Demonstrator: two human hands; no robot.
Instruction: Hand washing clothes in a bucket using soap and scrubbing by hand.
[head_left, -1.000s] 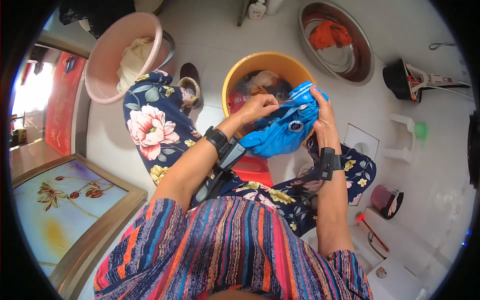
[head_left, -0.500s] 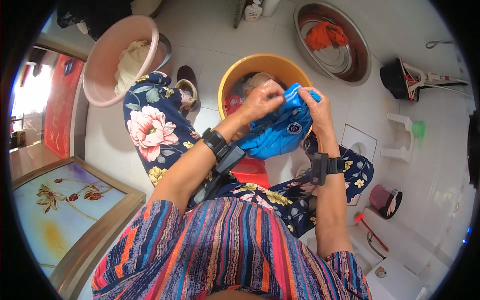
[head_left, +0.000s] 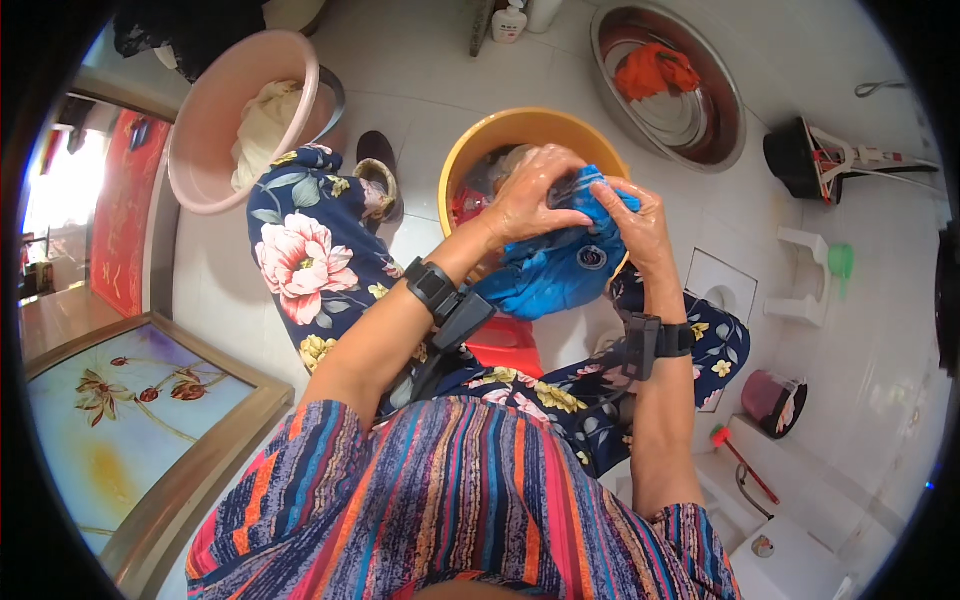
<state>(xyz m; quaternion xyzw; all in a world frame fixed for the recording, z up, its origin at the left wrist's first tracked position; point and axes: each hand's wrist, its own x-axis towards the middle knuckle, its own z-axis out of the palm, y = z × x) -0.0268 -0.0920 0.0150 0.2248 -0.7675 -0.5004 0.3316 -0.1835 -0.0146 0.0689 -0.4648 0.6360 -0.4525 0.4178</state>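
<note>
A wet blue garment (head_left: 555,275) with white stripes and a small round emblem hangs over the near side of a yellow tub (head_left: 472,140). My left hand (head_left: 535,195) curls around the bunched striped part, its thumb and fingers on either side of the cloth. Beside it, my right hand (head_left: 640,222) pinches the same part between thumb and fingers. More wet laundry, some of it red (head_left: 468,204), lies in the tub, partly hidden by my left hand. Below the garment a red plastic thing (head_left: 505,345) shows between my knees.
At the left stands a pink basin (head_left: 205,130) with cream cloth (head_left: 268,125). A metal basin (head_left: 725,120) at the far right holds an orange cloth (head_left: 655,72). Farther right are a black dustpan (head_left: 790,160), a white stool (head_left: 805,275) and a small pink bin (head_left: 772,402). A soap bottle (head_left: 508,22) stands behind.
My left hand has moved slightly right, its thumb and fingers now spread around the striped cloth. The right hand has shifted its grip, and the blue cloth is more bunched between them.
</note>
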